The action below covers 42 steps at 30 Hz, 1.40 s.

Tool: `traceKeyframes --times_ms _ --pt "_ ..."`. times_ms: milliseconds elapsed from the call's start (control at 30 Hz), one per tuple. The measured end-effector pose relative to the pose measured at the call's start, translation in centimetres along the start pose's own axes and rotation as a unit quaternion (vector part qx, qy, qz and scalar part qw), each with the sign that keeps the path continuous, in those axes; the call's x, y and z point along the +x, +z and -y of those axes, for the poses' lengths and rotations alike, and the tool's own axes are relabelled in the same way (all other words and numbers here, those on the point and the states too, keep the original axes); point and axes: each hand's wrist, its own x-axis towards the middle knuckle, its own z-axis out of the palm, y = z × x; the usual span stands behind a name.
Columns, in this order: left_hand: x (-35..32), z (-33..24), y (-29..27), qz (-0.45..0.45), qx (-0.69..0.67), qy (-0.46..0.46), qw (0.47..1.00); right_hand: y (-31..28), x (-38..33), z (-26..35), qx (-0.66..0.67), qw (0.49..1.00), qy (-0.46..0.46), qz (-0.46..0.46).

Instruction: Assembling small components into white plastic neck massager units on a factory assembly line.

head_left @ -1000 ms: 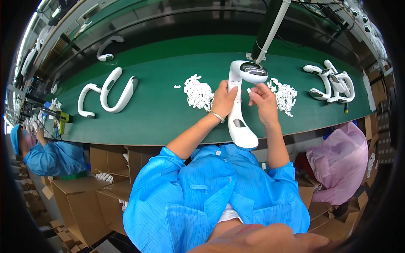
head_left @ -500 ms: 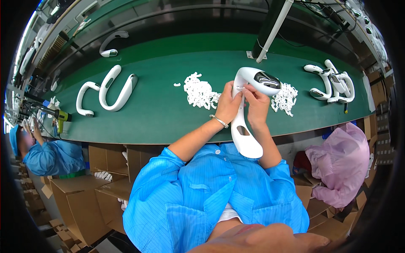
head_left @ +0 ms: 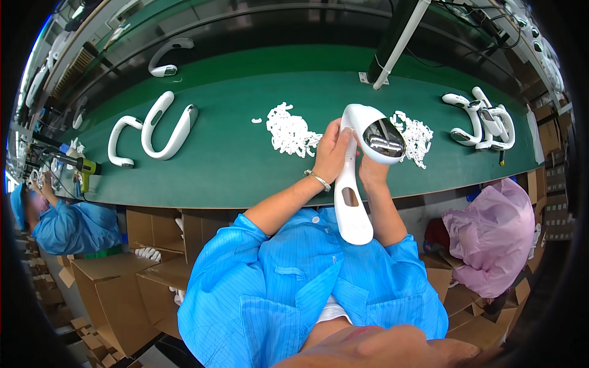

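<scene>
A white, U-shaped neck device (head_left: 350, 199) with a glossy dark panel on its broad far end is held over the table's near edge. My left hand (head_left: 332, 151) is closed round its narrow middle, thumb on top. Close against the broad end is my right hand (head_left: 373, 172); its fingers are hidden behind that end, so their grip does not show. One heap of small white plastic pieces (head_left: 289, 132) lies left of my hands, and another heap of white pieces (head_left: 415, 138) lies to the right, partly covered by the device.
Similar U-shaped devices (head_left: 179, 140) lie on the green table (head_left: 227, 165) at left, with several more curved devices (head_left: 492, 122) clustered at right. A white post (head_left: 402, 43) rises at the back. A green power tool (head_left: 90, 167) sits far left. Co-workers in blue (head_left: 80, 227) and pink (head_left: 491, 236) flank me.
The device has turned in my hands: its dark panel now faces more upward and its near end has swung slightly left. My right fingers, visible before at its middle, are now behind the broad end.
</scene>
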Motion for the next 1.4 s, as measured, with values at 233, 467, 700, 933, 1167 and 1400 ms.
traceKeyframes --times_ms 233,467,700,933,1167,1400 --pt "0.2 1.7 -0.2 -0.025 0.018 0.032 0.999 -0.7 0.3 -0.1 0.051 0.992 0.113 0.031" --pt "1.2 2.9 -0.8 -0.043 0.015 -0.002 0.999 -0.6 1.2 -1.9 0.082 0.981 0.169 0.045" --pt "-0.1 0.9 -4.6 0.084 -0.207 -0.274 0.936 2.2 2.8 -0.9 0.023 0.991 0.111 0.074" --pt "-2.6 -2.9 -11.5 -0.005 -0.171 -0.262 0.95 2.8 6.8 -6.1 -0.387 0.847 -0.051 0.36" --pt "-2.0 -4.3 -13.1 -0.087 -0.168 -0.208 0.96 4.0 7.4 -8.2 -0.437 0.718 -0.256 0.477" --pt "-0.6 -3.1 -12.8 -0.092 -0.182 -0.206 0.957 3.2 6.8 -7.8 -0.428 0.72 -0.257 0.482"
